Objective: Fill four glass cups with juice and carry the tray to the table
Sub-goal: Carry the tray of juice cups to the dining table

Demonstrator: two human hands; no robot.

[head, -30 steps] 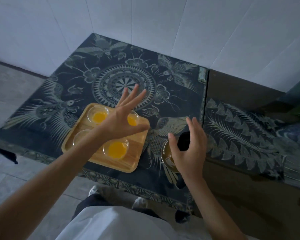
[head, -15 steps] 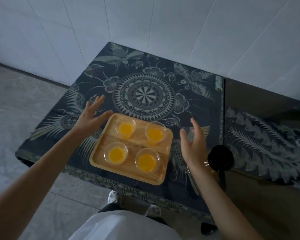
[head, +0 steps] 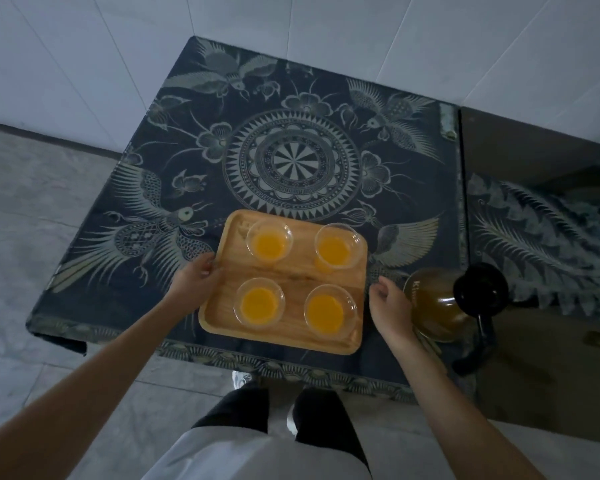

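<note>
A: Four cups (head: 271, 245) hold orange juice, so the pouring looks finished. What has just changed?

B: Both hands have closed in on the tray (head: 293, 277). The left hand (head: 194, 277) now curls round the tray's left rim, fingers touching the wood. The right hand (head: 387, 301) sits just beside the right rim, fingers bent; I cannot tell whether it touches or grips yet.

A: And half a second ago?

B: Both palms were spread open in the air, the left well off to the side of the tray, the right raised between tray and jug. A second ago the left hand hovered over the cups.

A: Where is the tray?

B: Flat on the patterned table (head: 291, 98), between the two hands, near the front edge. The cups stand two by two on it, upright.

A: And the jug (head: 437, 303)?

B: Just to the right of the right hand, set down, nobody holding it.

A: So what does that mean?

B: I judge the filling done and the lift about to begin. The tray has not left the table.
</note>
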